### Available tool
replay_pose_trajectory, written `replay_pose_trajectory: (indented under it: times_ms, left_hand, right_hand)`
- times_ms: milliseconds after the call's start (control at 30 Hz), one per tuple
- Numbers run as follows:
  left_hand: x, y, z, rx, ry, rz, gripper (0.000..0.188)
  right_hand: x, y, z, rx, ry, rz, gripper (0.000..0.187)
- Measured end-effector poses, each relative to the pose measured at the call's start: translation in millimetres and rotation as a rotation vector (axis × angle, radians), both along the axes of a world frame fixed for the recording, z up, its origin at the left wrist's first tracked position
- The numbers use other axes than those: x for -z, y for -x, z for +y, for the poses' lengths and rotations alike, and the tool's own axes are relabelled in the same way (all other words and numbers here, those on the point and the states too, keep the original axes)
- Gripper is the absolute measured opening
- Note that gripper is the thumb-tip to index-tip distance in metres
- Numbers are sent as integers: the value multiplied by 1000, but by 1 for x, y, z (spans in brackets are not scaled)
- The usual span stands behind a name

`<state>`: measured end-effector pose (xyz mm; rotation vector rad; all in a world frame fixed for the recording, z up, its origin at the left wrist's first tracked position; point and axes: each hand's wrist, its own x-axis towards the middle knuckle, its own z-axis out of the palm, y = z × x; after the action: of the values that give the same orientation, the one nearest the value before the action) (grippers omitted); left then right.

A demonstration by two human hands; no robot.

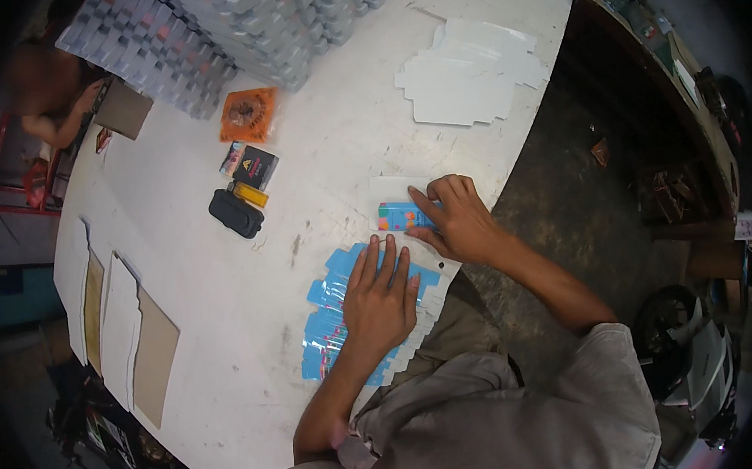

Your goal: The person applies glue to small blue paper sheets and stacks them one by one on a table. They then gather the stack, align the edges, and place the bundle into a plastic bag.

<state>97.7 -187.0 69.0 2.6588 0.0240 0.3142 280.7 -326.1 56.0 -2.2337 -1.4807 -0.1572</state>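
Note:
Near the table's front edge, my right hand (462,221) pinches a small blue printed carton (396,216) at its right end. The thumb is on the near side and the fingers on the far side. A pale flap or sheet (387,184) shows just beyond that carton. My left hand (379,302) lies flat, fingers stretched, on a fanned pile of flat blue carton blanks (320,325). Its fingertips reach close to the near side of the small carton. White undersides of some blanks show at the pile's right edge, by my lap.
Tall stacks of pale folded cartons (153,45) stand far left. White blanks (461,80) lie far right. An orange packet (248,115), black packet (257,168), yellow lighter (250,194) and black case (234,214) sit mid-table. Cardboard pieces (155,359) lie left; another person (59,126) is beyond.

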Motion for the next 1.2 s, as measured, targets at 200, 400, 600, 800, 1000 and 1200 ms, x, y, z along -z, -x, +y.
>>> replay_pose_trajectory:
  times_ms: [200, 400, 600, 800, 1000, 1200]
  left_hand:
    - [2, 2, -2, -35, 69, -6, 47]
    - [0, 6, -3, -81, -33, 26, 65]
    - [0, 3, 5, 53, -99, 68, 78]
    - [2, 10, 6, 42, 76, 29, 83]
    - [14, 14, 6, 16, 25, -38, 62]
    - [19, 9, 4, 3, 47, -48, 55]
  right_hand:
    - [-7, 0, 5, -57, 142, -91, 62]
    - [-47, 17, 11, -81, 127, 305, 38]
    - [-15, 55, 1, 90, 248, 542, 20]
    - [-24, 77, -21, -32, -193, 381, 19]
    - [-34, 94, -51, -50, -204, 321, 19]
    - [-4, 213, -20, -537, 50, 155, 38]
